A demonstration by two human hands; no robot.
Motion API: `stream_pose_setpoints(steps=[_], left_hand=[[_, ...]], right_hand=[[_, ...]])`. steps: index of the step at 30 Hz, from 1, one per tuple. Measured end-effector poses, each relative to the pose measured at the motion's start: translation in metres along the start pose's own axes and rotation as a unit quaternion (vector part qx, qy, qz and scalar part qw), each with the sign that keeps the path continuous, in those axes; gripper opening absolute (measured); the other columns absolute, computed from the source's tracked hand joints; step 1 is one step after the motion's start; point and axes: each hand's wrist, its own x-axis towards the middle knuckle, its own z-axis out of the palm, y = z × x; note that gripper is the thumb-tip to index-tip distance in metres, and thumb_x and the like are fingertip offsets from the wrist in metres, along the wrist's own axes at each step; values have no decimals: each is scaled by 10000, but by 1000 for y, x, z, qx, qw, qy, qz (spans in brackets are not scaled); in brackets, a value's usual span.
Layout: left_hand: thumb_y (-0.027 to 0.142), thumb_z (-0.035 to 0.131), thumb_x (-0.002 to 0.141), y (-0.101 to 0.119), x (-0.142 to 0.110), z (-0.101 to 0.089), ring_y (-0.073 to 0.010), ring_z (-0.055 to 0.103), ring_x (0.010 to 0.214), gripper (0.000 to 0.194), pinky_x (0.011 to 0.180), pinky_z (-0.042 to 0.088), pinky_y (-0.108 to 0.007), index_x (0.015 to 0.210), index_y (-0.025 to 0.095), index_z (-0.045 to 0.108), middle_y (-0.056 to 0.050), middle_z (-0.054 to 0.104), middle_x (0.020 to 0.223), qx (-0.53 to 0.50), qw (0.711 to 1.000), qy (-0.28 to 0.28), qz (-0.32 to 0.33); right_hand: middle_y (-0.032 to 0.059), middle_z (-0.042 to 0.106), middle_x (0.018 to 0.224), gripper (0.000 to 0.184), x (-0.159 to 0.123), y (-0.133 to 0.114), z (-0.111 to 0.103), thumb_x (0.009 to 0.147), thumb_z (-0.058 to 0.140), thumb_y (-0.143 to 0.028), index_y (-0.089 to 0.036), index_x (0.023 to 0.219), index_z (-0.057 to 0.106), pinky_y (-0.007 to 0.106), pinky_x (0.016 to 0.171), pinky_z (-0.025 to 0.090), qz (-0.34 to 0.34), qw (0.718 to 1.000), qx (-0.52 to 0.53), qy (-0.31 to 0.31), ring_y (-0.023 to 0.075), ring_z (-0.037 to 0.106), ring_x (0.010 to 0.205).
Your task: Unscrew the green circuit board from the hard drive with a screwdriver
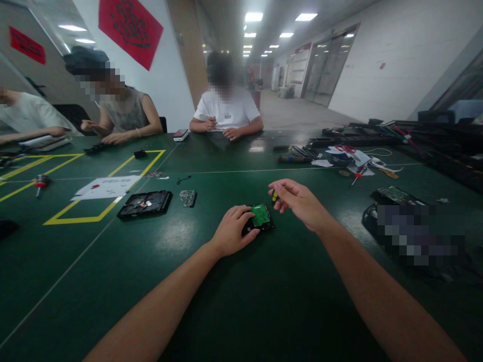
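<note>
A small black hard drive (pixel 260 221) with a green circuit board on top lies on the green table (pixel 241 301) in front of me. My left hand (pixel 233 230) rests on its left side, fingers curled over the edge and holding it down. My right hand (pixel 300 202) hovers just right of and above the drive, fingers pinched on a small yellow-and-black screwdriver (pixel 275 195) that points down near the drive's far right corner.
An opened black drive case (pixel 145 203) and a loose circuit board (pixel 187 197) lie to the left beside yellow floor-tape lines and a paper sheet (pixel 109 186). Tools and cables (pixel 347 157) clutter the right. Three people sit across the table.
</note>
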Motion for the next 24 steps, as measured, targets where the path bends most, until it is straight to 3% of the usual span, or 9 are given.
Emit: stream_pose_setpoints(steps=[4,9,14,19,22,24], left_hand=[[477,671,941,0,0,0,-336,560,1303,440,1118,458,-582,1309,244,617,-130,614,1364,-5,1000,0,0],[480,671,941,0,0,0,-335,557,1307,447,1123,454,-583,1316,242,615,-131,612,1370,-5,1000,0,-3],[485,671,940,1,0,0,-333,558,1309,453,1126,454,-579,1321,245,615,-129,613,1370,-3,1000,-3,-3],[476,667,944,1,0,-1,-328,555,1308,447,1132,451,-569,1313,230,614,-134,612,1366,0,1000,0,-1],[477,671,941,1,0,-1,-329,556,1305,448,1127,456,-572,1315,239,611,-130,611,1368,0,1000,-1,-4],[480,668,942,1,0,0,-330,557,1304,451,1129,452,-575,1319,239,610,-131,611,1368,1,1000,-2,-5]], right_hand=[[8,637,797,287,-2,-4,-3,953,674,-489,-219,1045,705,241,514,440,-16,998,-53,-15,121,570,624],[66,721,1032,327,-5,-7,0,901,733,-456,-221,1088,605,244,426,374,5,1000,-18,6,106,561,560],[46,703,957,223,-5,-10,2,933,684,-391,-203,1038,627,278,570,498,-11,1000,-4,-15,133,625,656],[22,648,803,217,-2,-10,-2,958,614,-352,-210,1069,736,258,554,455,0,1000,-26,1,135,578,653],[58,706,950,237,-2,-10,-2,950,595,-325,-220,1087,757,249,457,367,24,1000,-12,-10,112,541,587],[78,718,1067,239,-3,-10,0,945,597,-323,-219,1099,747,254,442,367,34,999,10,-19,105,560,574]])
